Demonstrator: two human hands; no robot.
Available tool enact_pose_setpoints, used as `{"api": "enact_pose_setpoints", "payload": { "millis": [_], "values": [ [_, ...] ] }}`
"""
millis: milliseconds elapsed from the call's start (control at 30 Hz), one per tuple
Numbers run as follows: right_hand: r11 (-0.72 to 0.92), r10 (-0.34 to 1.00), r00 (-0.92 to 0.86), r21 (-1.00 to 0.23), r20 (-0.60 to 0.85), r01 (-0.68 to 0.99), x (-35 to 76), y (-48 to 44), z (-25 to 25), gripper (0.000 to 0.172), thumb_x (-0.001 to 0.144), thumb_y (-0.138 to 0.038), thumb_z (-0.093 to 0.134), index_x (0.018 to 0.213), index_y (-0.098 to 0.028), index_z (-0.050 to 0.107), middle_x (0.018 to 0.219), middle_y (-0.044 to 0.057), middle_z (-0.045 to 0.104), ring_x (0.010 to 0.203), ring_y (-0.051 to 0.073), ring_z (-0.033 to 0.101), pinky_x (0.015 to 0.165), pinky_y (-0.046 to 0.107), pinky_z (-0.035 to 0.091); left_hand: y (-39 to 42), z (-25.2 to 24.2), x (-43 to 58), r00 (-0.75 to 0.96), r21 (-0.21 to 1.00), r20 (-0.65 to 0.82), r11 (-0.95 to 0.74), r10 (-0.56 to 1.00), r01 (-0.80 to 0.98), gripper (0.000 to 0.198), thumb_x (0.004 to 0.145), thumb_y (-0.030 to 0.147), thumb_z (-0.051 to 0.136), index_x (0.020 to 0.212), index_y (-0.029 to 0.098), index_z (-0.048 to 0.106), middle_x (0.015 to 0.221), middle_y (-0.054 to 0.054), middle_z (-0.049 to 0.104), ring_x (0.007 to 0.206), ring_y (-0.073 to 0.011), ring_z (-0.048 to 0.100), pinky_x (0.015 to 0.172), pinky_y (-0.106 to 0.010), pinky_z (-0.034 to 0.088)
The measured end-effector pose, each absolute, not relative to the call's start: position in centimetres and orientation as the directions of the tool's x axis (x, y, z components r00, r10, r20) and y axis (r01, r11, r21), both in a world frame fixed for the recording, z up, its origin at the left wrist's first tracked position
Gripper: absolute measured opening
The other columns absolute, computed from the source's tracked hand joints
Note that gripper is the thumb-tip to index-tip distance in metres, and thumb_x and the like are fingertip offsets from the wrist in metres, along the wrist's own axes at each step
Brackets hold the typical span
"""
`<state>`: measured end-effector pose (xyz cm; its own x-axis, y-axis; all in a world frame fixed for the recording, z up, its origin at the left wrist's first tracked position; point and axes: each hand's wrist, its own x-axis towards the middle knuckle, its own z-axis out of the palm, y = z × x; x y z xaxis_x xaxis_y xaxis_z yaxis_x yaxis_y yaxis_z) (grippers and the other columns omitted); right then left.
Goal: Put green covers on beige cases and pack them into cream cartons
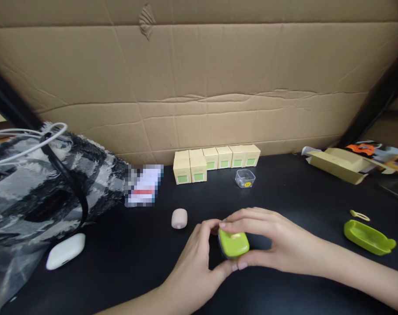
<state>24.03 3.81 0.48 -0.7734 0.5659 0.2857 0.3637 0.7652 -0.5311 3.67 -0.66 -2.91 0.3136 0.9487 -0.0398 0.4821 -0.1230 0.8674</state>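
Observation:
A small square item with a bright green top (234,243) and a dark side is held between both hands, low in the middle of the head view. My left hand (202,258) grips its left side, with fingers behind and thumb in front. From the right, my right hand (267,238) closes round it, fingertips on the far edge and thumb at the near edge. The two thumb tips meet in front of the item. A pale pink rounded case (179,218) lies just beyond my left hand. Farther back stands a clear small container (245,178) with a yellow sticker.
Small cream boxes (198,165) line the cardboard wall (218,65). At right are a green tray (368,237), a yellow loop (360,215) and an open carton (336,165). A white case (66,251) and black-and-grey fabric (96,166) are at left.

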Motion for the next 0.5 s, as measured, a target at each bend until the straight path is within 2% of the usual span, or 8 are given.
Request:
{"api": "enact_pose_setpoints", "payload": {
  "millis": [133, 333, 433, 500],
  "values": [
    [0.775, 0.569, -0.786, -0.478, 0.243, 0.414, 24.2, 4.0, 0.1, 0.048, 0.081, -0.04, 0.07, 0.123, -0.02, 0.06, 0.136, 0.011, 0.055, 0.119, 0.024, 0.057, 0.098, 0.035, 0.047, -0.6, -3.0, 3.7, 0.297, 0.894, -0.053, -0.087, 0.953, 0.439, 0.057, 0.08, 0.03, 0.064, 0.123, 0.027, 0.028, 0.135, -0.009, 0.047, 0.129, -0.0252, 0.043, 0.109, -0.047, 0.031],
    [0.728, 0.572, -0.8, -0.562, 0.182, 0.393, 24.1, 3.4, 1.0, 0.045, 0.078, -0.044, 0.07, 0.115, -0.02, 0.064, 0.128, 0.009, 0.055, 0.108, 0.021, 0.062, 0.094, 0.032, 0.049, -0.7, -3.2, 3.6, 0.305, 0.888, -0.049, -0.099, 0.951, 0.448, 0.057, 0.079, 0.022, 0.061, 0.123, 0.027, 0.027, 0.131, -0.009, 0.049, 0.127, -0.0244, 0.044, 0.108, -0.047, 0.031],
    [0.717, 0.62, -0.752, -0.552, 0.225, 0.426, 25.6, 4.6, 2.7, 0.048, 0.086, -0.046, 0.06, 0.128, -0.024, 0.054, 0.123, 0.007, 0.058, 0.111, 0.02, 0.059, 0.096, 0.031, 0.048, -0.7, -2.8, 3.5, 0.327, 0.865, -0.023, -0.145, 0.945, 0.48, 0.052, 0.077, 0.02, 0.061, 0.121, 0.028, 0.035, 0.128, -0.008, 0.051, 0.123, -0.0252, 0.047, 0.106, -0.045, 0.034],
    [0.663, 0.746, -0.58, -0.445, 0.328, 0.602, 27.8, 6.7, 4.3, 0.048, 0.091, -0.046, 0.053, 0.132, -0.024, 0.048, 0.115, 0.006, 0.062, 0.109, 0.018, 0.06, 0.097, 0.029, 0.047, -0.7, -2.4, 3.5, 0.34, 0.841, -0.021, -0.168, 0.94, 0.515, 0.042, 0.076, 0.016, 0.06, 0.113, 0.028, 0.045, 0.12, -0.004, 0.056, 0.116, -0.025, 0.052, 0.103, -0.044, 0.037]
  ]
}}
